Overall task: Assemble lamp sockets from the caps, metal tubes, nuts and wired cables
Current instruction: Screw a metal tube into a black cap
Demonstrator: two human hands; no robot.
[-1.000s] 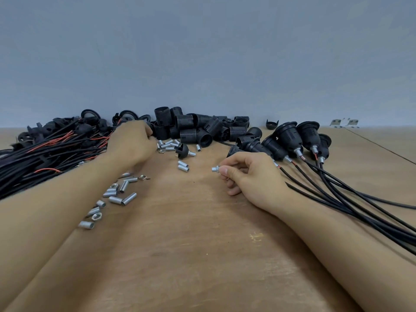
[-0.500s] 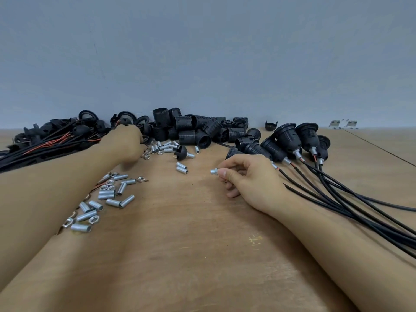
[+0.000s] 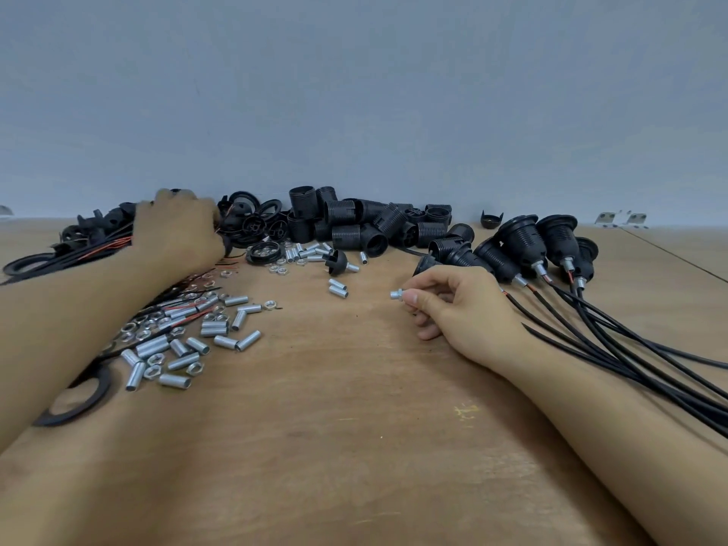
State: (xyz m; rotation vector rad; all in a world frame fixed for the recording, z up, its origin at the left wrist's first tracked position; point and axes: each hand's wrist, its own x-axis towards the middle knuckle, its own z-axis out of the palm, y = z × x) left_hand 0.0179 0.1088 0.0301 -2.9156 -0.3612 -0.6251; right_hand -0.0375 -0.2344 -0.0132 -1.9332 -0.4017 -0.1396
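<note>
My right hand (image 3: pixel 457 305) rests on the wooden table (image 3: pixel 354 427) and pinches a short metal tube with a nut on it (image 3: pixel 397 295) between thumb and forefinger. My left hand (image 3: pixel 179 234) reaches far left into the pile of wired cables and black parts (image 3: pixel 98 238); its fingers are hidden in the pile. Loose metal tubes and nuts (image 3: pixel 189 340) lie scattered beside my left forearm. A black cap with a tube fitted (image 3: pixel 338 264) lies near the middle. Black threaded socket bodies (image 3: pixel 354 226) are heaped at the back.
Several assembled sockets with black cables (image 3: pixel 528 246) lie at the right, their cables (image 3: pixel 630 348) running toward the near right edge. A black ring (image 3: pixel 78 403) lies under my left forearm. Two small metal brackets (image 3: pixel 622 219) sit far right by the wall.
My left hand has moved farther left and back into the cable pile, uncovering more tubes and nuts. My right hand keeps its pinch on the tube and stays in place.
</note>
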